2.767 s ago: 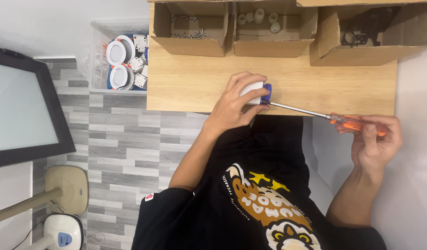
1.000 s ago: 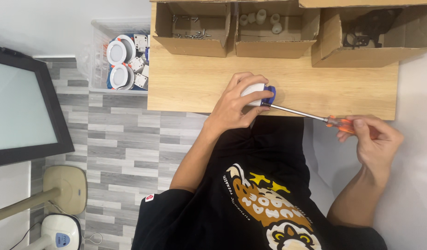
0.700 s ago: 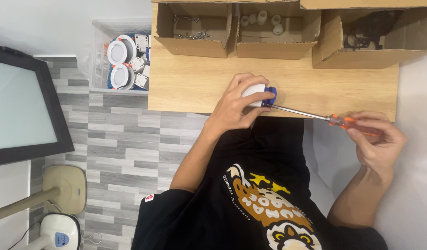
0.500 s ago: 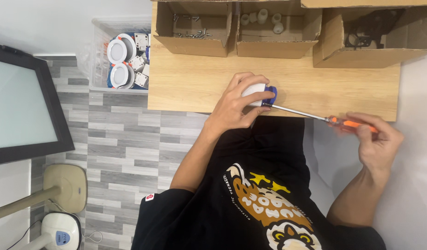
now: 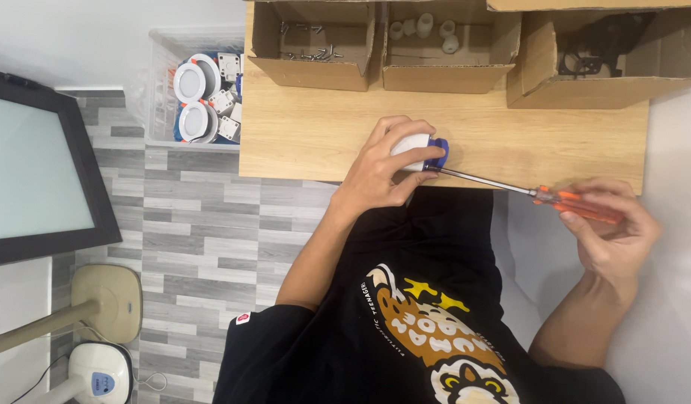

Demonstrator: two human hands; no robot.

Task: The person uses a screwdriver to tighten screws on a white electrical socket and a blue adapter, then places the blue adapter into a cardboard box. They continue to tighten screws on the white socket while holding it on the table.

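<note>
- The left hand (image 5: 383, 168) is clenched around a small round white fitting with a blue base (image 5: 424, 150), pressing it against the wooden tabletop (image 5: 315, 131) near the front edge. That grip appears meant to keep the fitting from turning or sliding while the tool bears on it.
- The right hand (image 5: 607, 224) is closed on the orange handle of a long screwdriver (image 5: 525, 191), with fingertips wrapped around it, a hold that suits twisting rather than pushing hard.
- The screwdriver's thin metal shaft runs almost level from the handle, out past the tabletop's front edge, to the blue side of the fitting, where its tip meets it; the exact contact point is hidden by the left hand's fingers.
- The fitting lies on its side with the blue end toward the tool, so the tip can reach it from the right.
- Three open cardboard boxes stand along the far edge: the left box (image 5: 308, 45) holds small metal clips or screws, the middle box (image 5: 450, 45) holds small white cylindrical parts, and the right box (image 5: 585, 60) holds dark parts too dim to make out. All sit within arm's reach of the work spot.
- A clear plastic bin (image 5: 199, 105) left of the tabletop holds round white fittings like the held one.
- A dark-framed screen (image 5: 38, 172) leans at the far left, well apart from the hands.
</note>
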